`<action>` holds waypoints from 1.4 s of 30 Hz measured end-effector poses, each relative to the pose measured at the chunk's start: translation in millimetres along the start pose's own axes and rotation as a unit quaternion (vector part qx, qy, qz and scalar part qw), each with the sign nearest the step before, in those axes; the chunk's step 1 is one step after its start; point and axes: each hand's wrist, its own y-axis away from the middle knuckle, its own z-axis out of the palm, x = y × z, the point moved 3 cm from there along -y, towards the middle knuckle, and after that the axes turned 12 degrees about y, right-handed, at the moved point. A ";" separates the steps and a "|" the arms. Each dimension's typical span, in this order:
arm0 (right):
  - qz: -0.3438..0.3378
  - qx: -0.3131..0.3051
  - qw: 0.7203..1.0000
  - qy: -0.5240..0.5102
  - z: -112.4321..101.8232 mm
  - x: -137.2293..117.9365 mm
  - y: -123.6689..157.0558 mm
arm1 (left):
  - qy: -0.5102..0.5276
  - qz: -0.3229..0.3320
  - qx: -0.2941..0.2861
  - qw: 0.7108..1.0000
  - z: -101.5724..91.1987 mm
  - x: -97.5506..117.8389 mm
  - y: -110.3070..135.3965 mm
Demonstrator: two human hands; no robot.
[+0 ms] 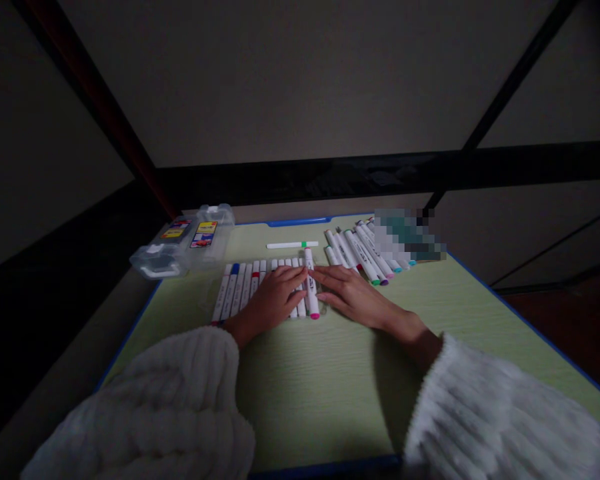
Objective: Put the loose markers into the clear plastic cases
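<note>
Pink-ended marker (311, 287): at the right end of the marker row (237, 293), pink end toward the near table edge.
Left hand (275, 293) and right hand (353, 293): close together, fingertips at the marker's 2 sides; how firmly they press, I cannot tell.
Lining-up: apparently the step in hand; next move likely calls for squaring this 1 marker with its neighbours.
Loose markers (363, 253): slanted heap, right of the row.
Green-banded marker (285, 245): crosswise beyond the row.
Clear plastic case (183, 250): far left of the table (300, 400).

Blue-edged table (310, 400), dim panelled wall (305, 80)
</note>
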 end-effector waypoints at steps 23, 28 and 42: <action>0.010 0.027 0.998 -0.053 -2.1 3.6 -1.6 | 0.002 -0.002 -0.009 1.000 0.5 1.3 1.5; 0.009 0.034 0.999 -0.037 -0.5 2.7 -2.2 | 0.004 0.002 -0.011 1.000 1.8 0.3 1.5; -0.007 0.031 0.999 -0.026 0.5 1.4 -2.2 | 0.007 -0.001 0.000 1.000 3.1 -2.8 1.0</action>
